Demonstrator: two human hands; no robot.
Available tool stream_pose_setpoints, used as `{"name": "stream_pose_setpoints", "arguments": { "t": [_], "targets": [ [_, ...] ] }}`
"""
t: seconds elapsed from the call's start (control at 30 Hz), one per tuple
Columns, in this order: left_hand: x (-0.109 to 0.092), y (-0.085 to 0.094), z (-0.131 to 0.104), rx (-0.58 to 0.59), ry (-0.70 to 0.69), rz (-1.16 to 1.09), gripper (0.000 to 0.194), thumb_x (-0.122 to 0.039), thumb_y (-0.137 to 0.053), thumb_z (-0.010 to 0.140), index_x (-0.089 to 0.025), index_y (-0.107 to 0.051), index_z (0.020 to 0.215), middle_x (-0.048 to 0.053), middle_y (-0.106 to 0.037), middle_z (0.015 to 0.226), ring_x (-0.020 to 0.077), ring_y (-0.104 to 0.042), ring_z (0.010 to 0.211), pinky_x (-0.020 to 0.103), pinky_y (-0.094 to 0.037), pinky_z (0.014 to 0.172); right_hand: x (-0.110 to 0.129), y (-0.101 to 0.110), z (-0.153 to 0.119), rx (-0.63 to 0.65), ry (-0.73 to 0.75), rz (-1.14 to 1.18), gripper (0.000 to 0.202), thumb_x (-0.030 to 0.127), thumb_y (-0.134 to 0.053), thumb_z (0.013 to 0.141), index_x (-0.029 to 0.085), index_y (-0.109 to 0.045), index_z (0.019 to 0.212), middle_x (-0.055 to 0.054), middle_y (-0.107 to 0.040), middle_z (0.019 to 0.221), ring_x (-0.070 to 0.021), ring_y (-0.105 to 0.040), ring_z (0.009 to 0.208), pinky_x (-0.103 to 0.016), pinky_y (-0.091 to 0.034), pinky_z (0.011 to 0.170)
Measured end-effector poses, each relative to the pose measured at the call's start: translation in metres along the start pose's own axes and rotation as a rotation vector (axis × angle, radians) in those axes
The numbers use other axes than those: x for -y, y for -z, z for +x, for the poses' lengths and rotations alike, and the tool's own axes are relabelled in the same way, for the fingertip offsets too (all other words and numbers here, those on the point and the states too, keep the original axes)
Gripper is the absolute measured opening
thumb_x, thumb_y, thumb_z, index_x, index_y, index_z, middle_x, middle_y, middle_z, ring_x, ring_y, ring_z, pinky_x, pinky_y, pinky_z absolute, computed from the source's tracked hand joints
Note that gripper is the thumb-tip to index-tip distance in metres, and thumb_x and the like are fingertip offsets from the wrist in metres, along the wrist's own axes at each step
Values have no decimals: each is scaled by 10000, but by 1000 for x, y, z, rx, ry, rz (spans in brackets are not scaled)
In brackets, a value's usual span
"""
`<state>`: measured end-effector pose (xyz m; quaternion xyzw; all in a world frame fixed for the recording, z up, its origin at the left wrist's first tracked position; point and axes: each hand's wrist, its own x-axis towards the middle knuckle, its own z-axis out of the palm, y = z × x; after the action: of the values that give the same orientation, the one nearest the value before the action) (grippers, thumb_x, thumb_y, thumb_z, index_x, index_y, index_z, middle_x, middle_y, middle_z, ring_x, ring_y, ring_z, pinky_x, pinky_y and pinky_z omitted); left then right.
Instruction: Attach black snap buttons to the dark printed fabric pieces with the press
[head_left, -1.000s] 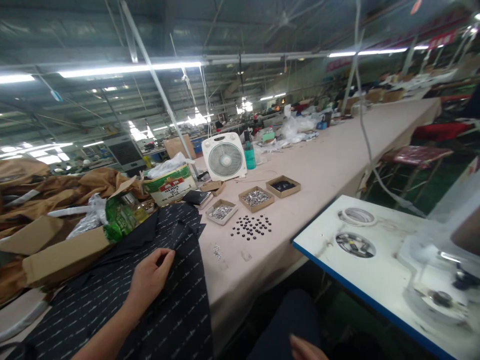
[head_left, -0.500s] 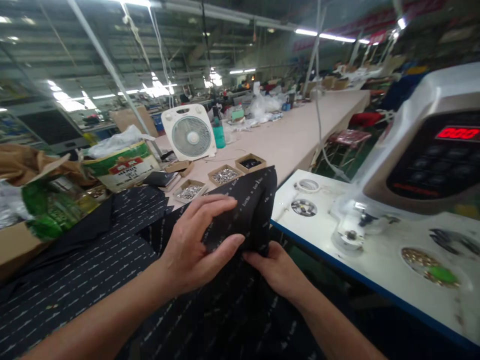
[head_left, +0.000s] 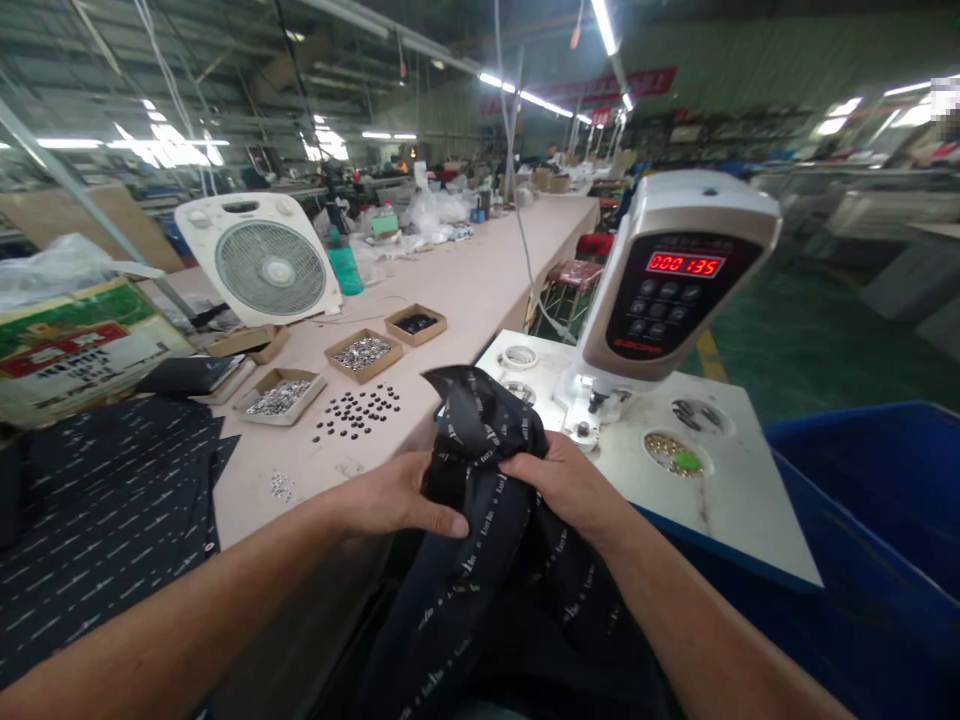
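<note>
Cloth in hand: one black cloth printed with rows of white lettering (head_left: 487, 540), bunched and upright at its top, in the lower centre of the frame.
Left hand: one, left of centre (head_left: 409, 500); grip narrow, holding the cloth's left side, thumb on the near face, fingers partly hidden.
Right hand: one, right of centre (head_left: 559, 480); grip narrow, pinching a fold under the thumb, other fingers mostly hidden.
Machine: one white-and-bronze press head with a red digital display (head_left: 675, 290), right of centre, above a white board with a blue edge (head_left: 750, 500).
Round openings: four in the board, two near its left side, two at its right.
Small-parts boxes: three open, shallow cardboard boxes, mid-left; two contain silver pieces (head_left: 307, 402) (head_left: 382, 362), one black pieces (head_left: 429, 334).
Loose pieces: over twenty round black pieces (head_left: 358, 408), exact count unclear; below them, one scatter of tiny silvery bits (head_left: 281, 487).
Spread cloth: dark fabric with white dashes (head_left: 112, 500), lower left; layers uncountable.
Behind: one white box fan (head_left: 274, 265), one teal bottle (head_left: 346, 270), upper left.
</note>
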<state>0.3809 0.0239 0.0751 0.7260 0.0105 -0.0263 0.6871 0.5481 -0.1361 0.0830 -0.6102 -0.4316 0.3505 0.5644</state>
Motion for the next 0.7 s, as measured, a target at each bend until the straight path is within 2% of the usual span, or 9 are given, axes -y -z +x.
{"name": "stream_pose_setpoints", "arguments": {
  "t": [0.07,0.13,0.23,0.43,0.6,0.7],
  "targets": [
    [6,-5,-2,-16,-3,-36,601,-329,-803,728,-165,-601,1270,96,-654,1198,329,-601,1125,472,-485,1010,1,0,0,60,-31,136,201,255,-685,769,143,-723,932,-24,-716,811,-189,-653,729,-308,-519,719],
    [11,-7,-3,-105,-36,-6,593,-337,-795,734,-177,-606,1272,87,-634,1247,331,-576,1168,473,-458,1045,-1,-2,-1,101,-45,266,261,237,-698,757,146,-724,1001,-36,-726,839,-205,-671,760,-341,-526,770],
    [14,-7,0,-236,-110,29,543,-363,-738,792,-195,-602,1291,64,-607,1299,315,-538,1225,460,-397,1106,-6,-6,-1,61,-48,390,317,209,-739,697,139,-731,1005,-50,-738,870,-228,-689,811,-378,-518,865],
    [6,-11,11,-186,-270,5,512,-323,-731,809,-159,-610,1278,77,-619,1276,307,-529,1222,423,-392,1101,-14,-4,1,-56,-89,434,349,215,-765,635,133,-743,974,-71,-745,850,-248,-698,789,-377,-530,849],
    [10,-15,21,-245,-148,-24,411,-300,-732,792,-140,-650,1162,68,-674,1149,292,-591,1109,408,-473,1005,-17,8,-6,-46,-94,416,363,234,-760,651,139,-737,1000,-71,-747,859,-254,-698,755,-382,-553,783],
    [13,-12,21,-239,-48,-63,422,-314,-760,765,-147,-650,1137,71,-681,1140,291,-610,1090,408,-491,982,-27,16,-12,-98,-81,260,352,306,-773,719,154,-721,1032,-66,-750,901,-261,-701,809,-390,-552,809]
  ]
}}
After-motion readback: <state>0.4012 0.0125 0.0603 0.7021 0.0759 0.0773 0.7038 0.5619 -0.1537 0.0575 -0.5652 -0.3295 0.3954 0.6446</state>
